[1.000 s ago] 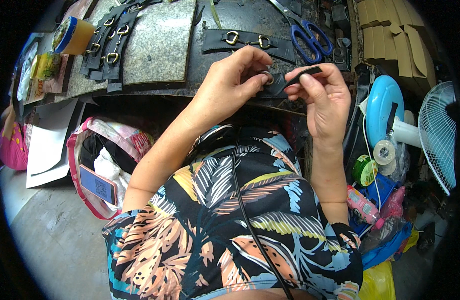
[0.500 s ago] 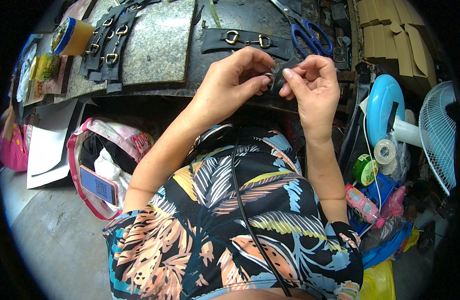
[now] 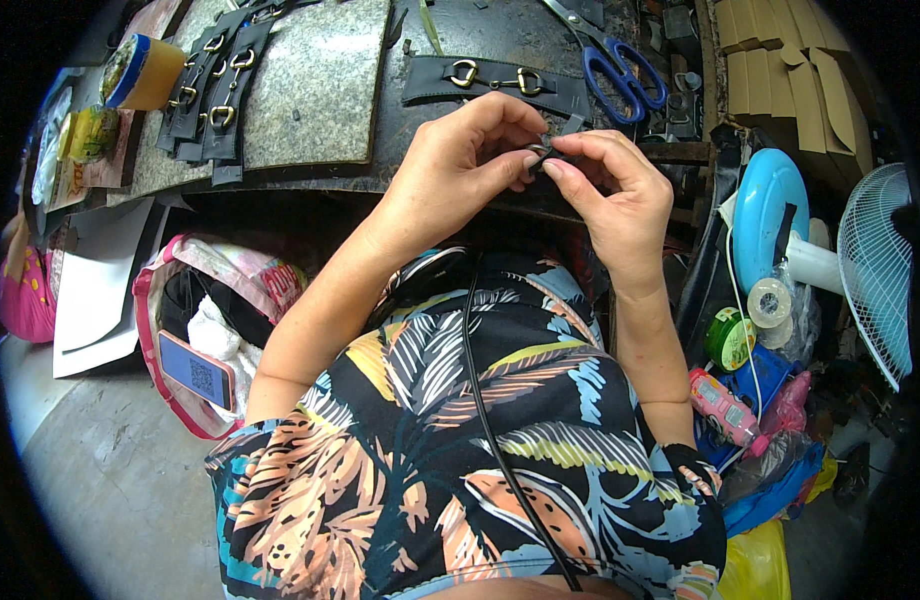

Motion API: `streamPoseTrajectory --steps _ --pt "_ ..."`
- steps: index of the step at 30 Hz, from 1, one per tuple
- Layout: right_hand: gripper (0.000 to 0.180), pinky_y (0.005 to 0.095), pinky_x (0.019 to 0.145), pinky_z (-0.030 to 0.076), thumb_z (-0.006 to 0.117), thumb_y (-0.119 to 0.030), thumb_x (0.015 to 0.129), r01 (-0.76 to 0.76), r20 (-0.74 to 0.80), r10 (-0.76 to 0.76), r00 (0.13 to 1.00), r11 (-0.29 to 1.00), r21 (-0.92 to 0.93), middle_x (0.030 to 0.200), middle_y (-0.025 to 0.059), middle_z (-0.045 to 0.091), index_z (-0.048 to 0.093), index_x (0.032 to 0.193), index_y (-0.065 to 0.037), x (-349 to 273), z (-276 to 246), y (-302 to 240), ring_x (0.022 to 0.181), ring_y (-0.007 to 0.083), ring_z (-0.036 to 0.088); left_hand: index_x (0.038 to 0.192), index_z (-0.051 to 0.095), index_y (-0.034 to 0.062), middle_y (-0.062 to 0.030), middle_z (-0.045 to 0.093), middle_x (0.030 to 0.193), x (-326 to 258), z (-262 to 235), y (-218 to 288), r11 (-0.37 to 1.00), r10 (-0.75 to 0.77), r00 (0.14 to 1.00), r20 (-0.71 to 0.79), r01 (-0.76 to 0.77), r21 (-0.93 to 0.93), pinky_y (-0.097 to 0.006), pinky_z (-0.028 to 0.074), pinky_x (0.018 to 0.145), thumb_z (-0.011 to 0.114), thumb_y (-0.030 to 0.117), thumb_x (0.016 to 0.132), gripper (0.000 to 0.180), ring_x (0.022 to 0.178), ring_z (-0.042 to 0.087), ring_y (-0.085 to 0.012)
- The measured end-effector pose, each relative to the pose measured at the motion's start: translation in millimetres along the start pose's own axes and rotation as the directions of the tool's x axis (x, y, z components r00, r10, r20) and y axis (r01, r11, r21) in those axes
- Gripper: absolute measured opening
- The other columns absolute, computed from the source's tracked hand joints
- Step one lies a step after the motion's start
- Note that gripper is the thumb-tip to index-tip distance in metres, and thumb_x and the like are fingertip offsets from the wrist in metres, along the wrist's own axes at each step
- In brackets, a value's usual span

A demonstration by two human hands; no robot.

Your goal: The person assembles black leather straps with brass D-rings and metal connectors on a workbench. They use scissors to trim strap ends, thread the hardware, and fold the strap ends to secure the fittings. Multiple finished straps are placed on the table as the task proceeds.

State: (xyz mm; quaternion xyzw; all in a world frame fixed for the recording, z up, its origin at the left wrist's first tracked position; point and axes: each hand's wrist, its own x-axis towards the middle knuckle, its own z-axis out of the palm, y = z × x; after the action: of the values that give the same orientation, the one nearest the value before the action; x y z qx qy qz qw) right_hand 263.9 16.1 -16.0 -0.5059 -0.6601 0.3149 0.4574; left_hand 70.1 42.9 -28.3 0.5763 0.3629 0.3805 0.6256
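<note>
My left hand (image 3: pixel 460 165) and my right hand (image 3: pixel 615 195) meet fingertip to fingertip over the front edge of the dark worktable (image 3: pixel 500 45). Between them they pinch a small black strap piece (image 3: pixel 552 152) with a bit of metal on it; most of it is hidden by my fingers. Just beyond lies a black leather strap with two brass rings (image 3: pixel 495 82). Blue-handled scissors (image 3: pixel 620 65) lie to the right of that strap.
A grey stone slab (image 3: pixel 315 85) sits left of my hands, with several more ringed straps (image 3: pixel 210 95) on its left edge. A tape roll (image 3: pixel 140 72) stands at far left. An open pink bag (image 3: pixel 215 330) is on the floor; a fan (image 3: pixel 875 270) and clutter stand at right.
My right hand has moved left and closed in on my left hand; the strap piece it held out is now pinched between both hands' fingertips.
</note>
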Motion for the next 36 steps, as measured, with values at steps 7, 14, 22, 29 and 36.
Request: streamPoseTrajectory --steps 7,14,22,29,36 --pt "0.031 0.0243 0.063 0.049 0.087 -0.006 0.074 0.052 -0.083 -0.068 0.994 0.981 -0.187 0.106 0.0044 0.060 0.072 0.101 -0.005 0.6 2.8 -4.8 0.079 0.0126 0.058 0.119 0.061 -0.0029 -0.0085 0.070 0.105 0.8 -2.3 -1.8 0.999 0.003 1.000 0.004 -0.003 -0.049 -0.028 0.059 0.082 0.066 -0.001 0.096 0.023 0.092 0.070 -0.0137" --pt "0.037 0.0260 0.064 0.047 0.092 -0.009 0.066 0.130 -0.197 -0.179 0.964 0.962 -0.240 0.109 0.0037 0.058 0.067 0.094 -0.008 4.2 5.2 -0.9 0.085 0.0154 0.058 0.117 0.062 -0.0036 -0.0088 0.070 0.105 1.1 -4.4 -3.8 0.993 -0.007 1.000 0.011 0.008 -0.122 -0.029 0.060 0.081 0.066 -0.001 0.096 0.021 0.092 0.071 -0.0152" --pt "0.025 0.0280 0.070 0.051 0.087 -0.007 0.073 0.132 -0.053 -0.149 0.987 0.960 -0.245 0.097 0.0061 0.064 0.071 0.093 -0.004 4.1 0.0 -1.7 0.084 0.0170 0.063 0.113 0.063 -0.0038 -0.0083 0.069 0.104 2.1 -4.8 -6.1 0.991 0.028 0.999 0.020 -0.025 -0.131 -0.028 0.060 0.081 0.066 -0.002 0.095 0.018 0.092 0.070 -0.0146" --pt "0.017 0.0248 0.071 0.053 0.081 -0.004 0.082 -0.177 0.007 0.177 0.984 0.982 0.062 0.086 0.0047 0.070 0.073 0.097 0.001 0.1 4.4 -1.7 0.076 0.0114 0.065 0.113 0.063 -0.0033 -0.0072 0.068 0.104 1.3 -5.8 -6.5 0.997 0.052 0.999 0.015 -0.050 -0.067 -0.028 0.060 0.083 0.068 -0.002 0.094 0.019 0.093 0.070 -0.0141" --pt "0.012 0.0212 0.070 0.051 0.078 -0.004 0.087 -0.301 0.079 0.290 0.954 0.919 0.256 0.084 -0.0006 0.070 0.073 0.097 0.001 2.8 -2.6 1.2 0.075 0.0045 0.061 0.122 0.062 -0.0037 -0.0087 0.069 0.110 1.9 -4.4 -5.2 0.988 0.024 1.000 0.018 -0.021 -0.151 -0.028 0.059 0.085 0.068 -0.001 0.094 0.028 0.096 0.071 -0.0150"
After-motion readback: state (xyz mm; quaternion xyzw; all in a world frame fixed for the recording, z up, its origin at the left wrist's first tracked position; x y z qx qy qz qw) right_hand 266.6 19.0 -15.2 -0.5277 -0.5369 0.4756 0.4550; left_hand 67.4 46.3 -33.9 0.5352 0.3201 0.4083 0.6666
